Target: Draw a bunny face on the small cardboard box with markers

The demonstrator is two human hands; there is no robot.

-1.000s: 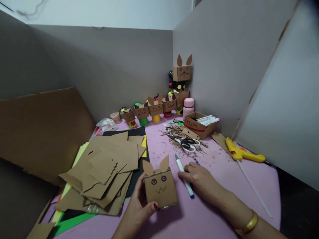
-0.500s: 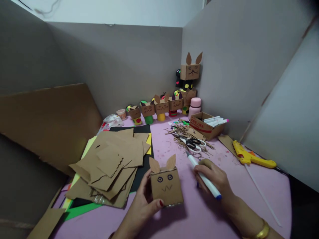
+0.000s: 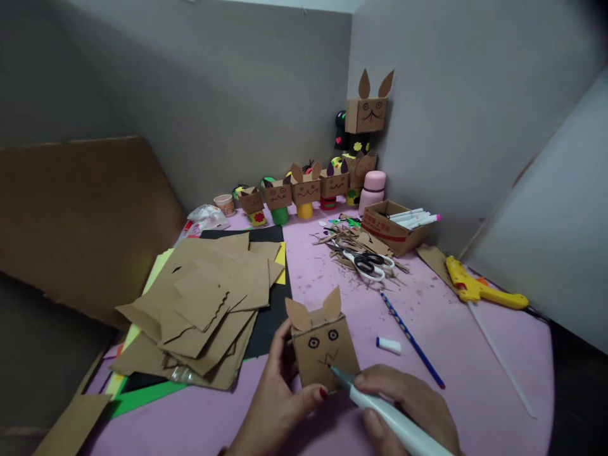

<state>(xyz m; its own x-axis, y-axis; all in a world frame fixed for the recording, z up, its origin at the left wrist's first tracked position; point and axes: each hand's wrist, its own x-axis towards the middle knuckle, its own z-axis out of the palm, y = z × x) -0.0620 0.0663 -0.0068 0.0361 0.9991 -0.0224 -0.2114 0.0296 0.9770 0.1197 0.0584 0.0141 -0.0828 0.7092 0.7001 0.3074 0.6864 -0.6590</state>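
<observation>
My left hand (image 3: 278,396) grips a small cardboard box (image 3: 323,349) with two pointed ears and a drawn face, standing on the pink table (image 3: 427,316). My right hand (image 3: 406,405) is closed round a white marker (image 3: 389,415). The marker's tip touches the box's front, just below the drawn mouth. The marker's white cap (image 3: 388,344) lies on the table to the right of the box, beside a blue pencil (image 3: 412,339).
A pile of cut cardboard pieces (image 3: 204,304) lies on coloured sheets at the left. Scissors (image 3: 365,263) sit among scraps, a carton of markers (image 3: 394,227) behind them, a yellow glue gun (image 3: 475,288) at right. Several box-headed figures (image 3: 304,190) line the back wall.
My right hand lifted the marker off the table, uncapped it and brought its tip to the box's face. The cap now lies on the table. The view tilted down.
</observation>
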